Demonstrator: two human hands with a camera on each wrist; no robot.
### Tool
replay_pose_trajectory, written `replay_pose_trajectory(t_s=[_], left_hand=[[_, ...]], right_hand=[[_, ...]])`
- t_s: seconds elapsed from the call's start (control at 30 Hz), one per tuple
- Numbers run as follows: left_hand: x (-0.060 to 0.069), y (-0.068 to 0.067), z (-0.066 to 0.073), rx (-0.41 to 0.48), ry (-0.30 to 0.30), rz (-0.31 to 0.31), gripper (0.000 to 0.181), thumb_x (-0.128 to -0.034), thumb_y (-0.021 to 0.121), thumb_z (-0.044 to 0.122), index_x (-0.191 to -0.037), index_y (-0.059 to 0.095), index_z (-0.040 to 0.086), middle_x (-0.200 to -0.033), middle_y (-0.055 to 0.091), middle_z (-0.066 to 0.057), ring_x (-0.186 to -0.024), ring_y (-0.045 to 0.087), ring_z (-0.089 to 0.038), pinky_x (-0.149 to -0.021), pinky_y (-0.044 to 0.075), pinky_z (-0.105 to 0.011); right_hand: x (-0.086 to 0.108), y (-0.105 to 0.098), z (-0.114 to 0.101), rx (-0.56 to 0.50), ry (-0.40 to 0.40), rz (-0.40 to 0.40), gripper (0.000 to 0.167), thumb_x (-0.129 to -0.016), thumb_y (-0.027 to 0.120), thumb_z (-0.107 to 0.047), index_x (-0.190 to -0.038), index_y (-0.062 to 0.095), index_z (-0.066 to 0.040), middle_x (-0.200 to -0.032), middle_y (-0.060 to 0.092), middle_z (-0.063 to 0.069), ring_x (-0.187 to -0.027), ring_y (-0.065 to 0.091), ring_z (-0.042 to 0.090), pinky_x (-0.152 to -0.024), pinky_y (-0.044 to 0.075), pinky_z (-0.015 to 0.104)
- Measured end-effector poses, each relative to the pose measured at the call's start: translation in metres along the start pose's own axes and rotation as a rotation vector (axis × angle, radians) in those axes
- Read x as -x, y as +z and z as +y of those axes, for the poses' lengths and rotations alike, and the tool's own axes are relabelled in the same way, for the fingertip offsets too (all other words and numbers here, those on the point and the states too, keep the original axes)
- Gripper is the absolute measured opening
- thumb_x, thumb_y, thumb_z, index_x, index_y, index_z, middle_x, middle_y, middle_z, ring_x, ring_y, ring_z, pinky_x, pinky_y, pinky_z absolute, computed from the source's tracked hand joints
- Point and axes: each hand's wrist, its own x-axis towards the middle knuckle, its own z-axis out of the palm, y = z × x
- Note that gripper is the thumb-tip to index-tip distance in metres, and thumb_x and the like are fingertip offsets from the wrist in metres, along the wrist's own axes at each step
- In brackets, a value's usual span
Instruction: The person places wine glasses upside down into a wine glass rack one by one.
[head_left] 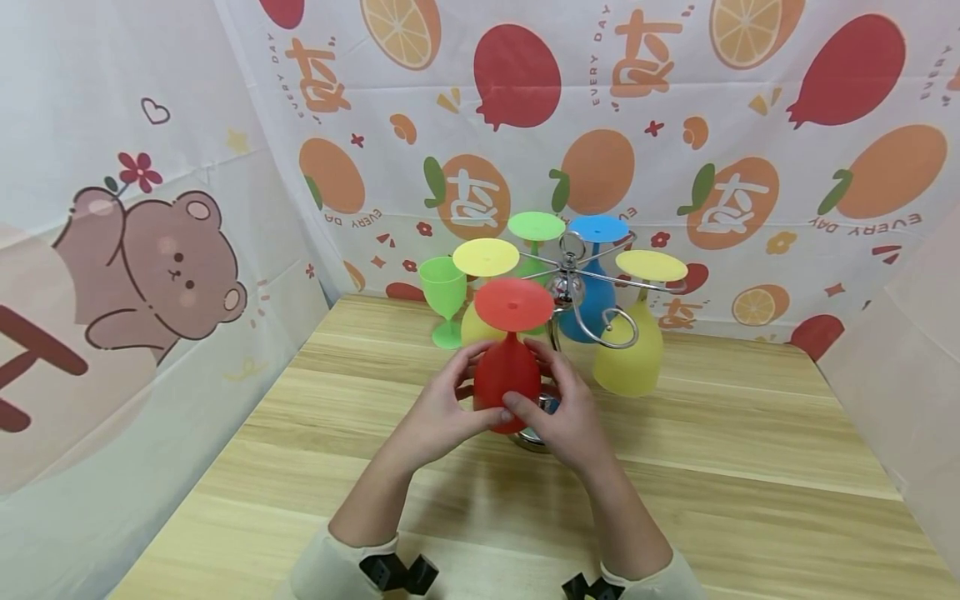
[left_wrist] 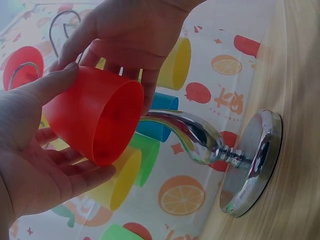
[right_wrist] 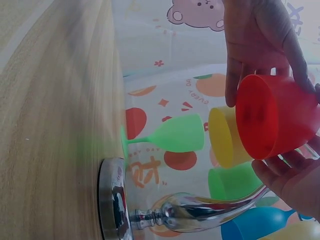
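Both hands are around the bowl of a red plastic goblet (head_left: 507, 367), which hangs upside down from a chrome rack (head_left: 567, 287). My left hand (head_left: 442, 417) holds the bowl from the left, its thumb across the front. On the other side my right hand (head_left: 570, 417) grips it, thumb also in front and fingers curving behind. In the left wrist view the open mouth of the red goblet (left_wrist: 117, 125) faces away from its foot, above the rack's round base (left_wrist: 252, 165). Some fingertips behind the bowl are hidden in the head view.
More goblets hang inverted from the rack: yellow (head_left: 630, 358), blue (head_left: 597, 292), green (head_left: 537, 227) and another yellow (head_left: 486, 257). A light green goblet (head_left: 444, 287) stands upright on the wooden table (head_left: 750, 433), behind on the left. Fruit-printed cloth (head_left: 675, 100) hangs behind.
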Motion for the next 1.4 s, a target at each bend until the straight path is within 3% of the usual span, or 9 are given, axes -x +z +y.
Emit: replay_pose_trajectory(t_s=[0.87, 1.4], left_hand=[[-0.0004, 0.0032, 0.0007, -0.067, 0.031, 0.038, 0.083, -0.0748, 0.087, 0.019, -0.143, 0.041, 0.035, -0.135, 0.049, 0.012, -0.124, 0.049, -0.017, -0.095, 0.054, -0.042], [0.0012, 0.002, 0.001, -0.072, 0.04, 0.027, 0.082, -0.076, 0.085, 0.016, -0.143, 0.041, 0.033, -0.137, 0.048, 0.011, -0.126, 0.049, -0.017, -0.096, 0.054, -0.042]], right_hand=[[-0.0014, 0.0018, 0.0029, -0.018, 0.017, -0.02, 0.081, -0.082, 0.08, -0.037, -0.148, 0.033, -0.039, -0.14, 0.048, -0.009, -0.128, 0.047, 0.021, -0.089, 0.057, 0.041], [-0.0001, 0.0024, 0.0013, -0.024, 0.009, -0.031, 0.082, -0.082, 0.08, -0.036, -0.149, 0.032, -0.038, -0.141, 0.048, -0.008, -0.129, 0.047, 0.024, -0.088, 0.057, 0.041]])
